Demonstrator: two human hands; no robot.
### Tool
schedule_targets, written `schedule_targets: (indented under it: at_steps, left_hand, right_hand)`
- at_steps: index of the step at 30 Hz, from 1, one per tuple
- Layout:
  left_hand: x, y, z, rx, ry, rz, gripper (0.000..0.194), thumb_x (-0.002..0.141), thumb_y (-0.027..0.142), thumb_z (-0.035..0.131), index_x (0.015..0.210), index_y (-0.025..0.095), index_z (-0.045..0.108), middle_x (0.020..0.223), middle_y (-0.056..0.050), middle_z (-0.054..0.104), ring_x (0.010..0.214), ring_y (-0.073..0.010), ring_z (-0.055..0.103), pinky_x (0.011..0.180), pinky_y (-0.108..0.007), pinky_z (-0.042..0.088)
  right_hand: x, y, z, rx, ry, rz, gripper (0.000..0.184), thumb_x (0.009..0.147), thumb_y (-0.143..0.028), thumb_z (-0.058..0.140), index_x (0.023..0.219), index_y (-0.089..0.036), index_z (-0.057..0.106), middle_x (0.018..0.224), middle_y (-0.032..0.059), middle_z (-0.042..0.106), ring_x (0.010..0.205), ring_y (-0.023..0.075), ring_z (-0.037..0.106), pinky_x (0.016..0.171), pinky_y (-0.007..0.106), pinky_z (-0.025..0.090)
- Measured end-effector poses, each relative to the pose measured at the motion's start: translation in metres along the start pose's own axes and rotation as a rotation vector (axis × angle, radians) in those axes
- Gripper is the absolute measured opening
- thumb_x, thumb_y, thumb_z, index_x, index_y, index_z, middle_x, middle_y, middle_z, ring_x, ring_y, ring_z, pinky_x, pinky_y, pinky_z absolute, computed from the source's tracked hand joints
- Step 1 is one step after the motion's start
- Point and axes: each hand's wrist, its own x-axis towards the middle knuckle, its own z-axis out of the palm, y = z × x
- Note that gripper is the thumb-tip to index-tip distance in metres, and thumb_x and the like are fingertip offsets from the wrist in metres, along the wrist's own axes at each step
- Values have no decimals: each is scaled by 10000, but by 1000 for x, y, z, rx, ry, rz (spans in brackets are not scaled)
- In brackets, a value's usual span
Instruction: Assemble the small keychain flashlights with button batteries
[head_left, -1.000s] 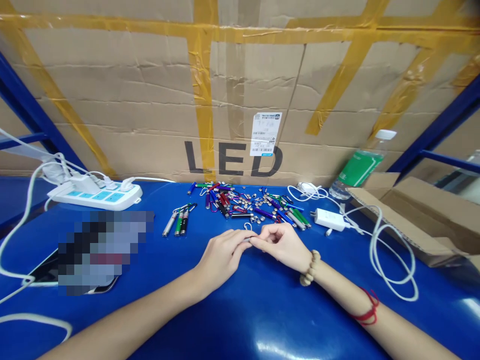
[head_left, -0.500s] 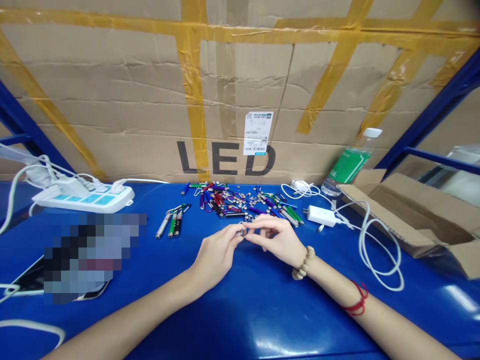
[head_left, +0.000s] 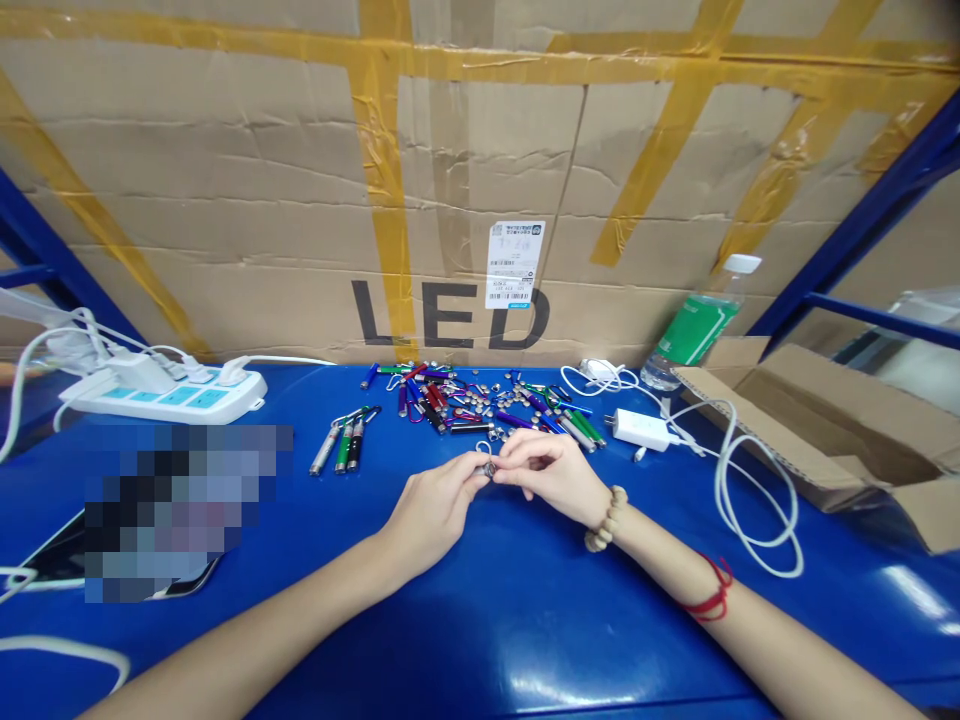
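Between the fingers of my left hand [head_left: 436,505] is a small silver metal tube, like a mini flashlight [head_left: 489,470], with its round end facing me. A silver hook clip [head_left: 484,447] sticks up beside it. My right hand [head_left: 551,475] is closed in a pinch, thumb and forefinger touching that end; anything tiny between them is hidden. Left of my hands lie a silver mini flashlight [head_left: 324,452], a green one [head_left: 344,447] and a black one [head_left: 355,445], with clips. Behind my hands spreads a pile of coloured mini flashlights [head_left: 435,400] among small round silver pieces [head_left: 484,408].
A white power strip [head_left: 169,398] and a partly blurred phone [head_left: 56,550] are on the left. To the right are a white charger [head_left: 639,429], looped cable [head_left: 724,490], a tilted bottle [head_left: 694,330] and an open cardboard box [head_left: 806,430]. A large taped carton [head_left: 285,200] stands behind.
The tube's round end and the hook clip show more clearly now, the right fingers having shifted slightly at that end. Both hands otherwise stay in place; the view moved a little.
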Motion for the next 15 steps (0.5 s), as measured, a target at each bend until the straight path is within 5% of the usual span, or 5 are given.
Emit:
schedule_targets:
  at_steps: [15]
  left_hand:
    - [-3,-2,-4,-67,-194,22,168,892,208,313,971,205,461,760,2,600,662,-142,574,600,-218,392]
  right_hand:
    - [-1,-5,-2,-20,-108,0,144,608,-227,745,540,-139,654,687,1,544,457,42,483,370,164,424]
